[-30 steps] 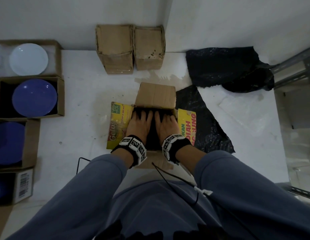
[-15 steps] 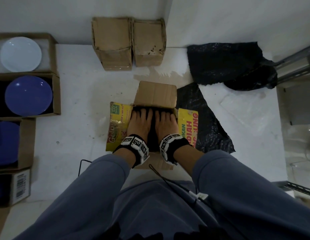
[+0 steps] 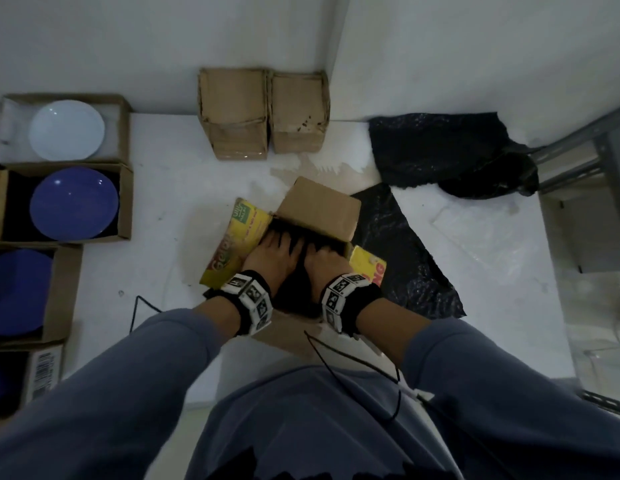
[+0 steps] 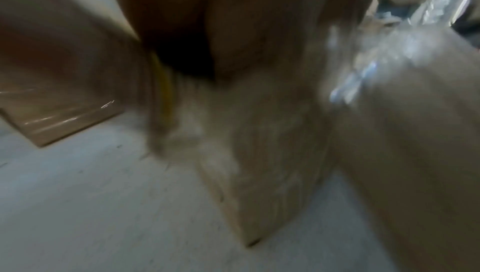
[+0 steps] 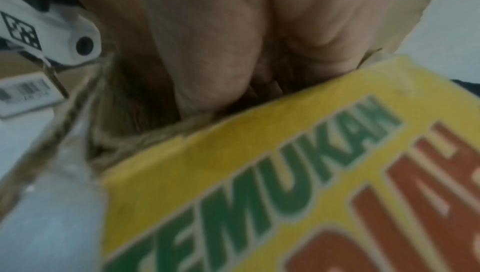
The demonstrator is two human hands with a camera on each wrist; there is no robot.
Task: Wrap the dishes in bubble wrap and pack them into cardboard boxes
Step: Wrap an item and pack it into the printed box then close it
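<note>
Both hands were down in the open cardboard box (image 3: 319, 209) at floor centre, pressing a black-wrapped bundle (image 3: 294, 292) inside it. Left hand (image 3: 272, 256) fingers spread flat. Right hand (image 3: 327, 265) fingertips ran under the far flap; couldn't tell their state. Yellow printed flaps (image 3: 232, 244) stuck out either side. Black bubble wrap sheet (image 3: 405, 258) lay touching the box's right side, another black heap (image 3: 447, 154) farther back. Two closed boxes (image 3: 263, 112) stood at the wall. Left edge: open boxes with a white plate (image 3: 67, 129) and blue plates (image 3: 74, 203). Wrist views were blurred.
</note>
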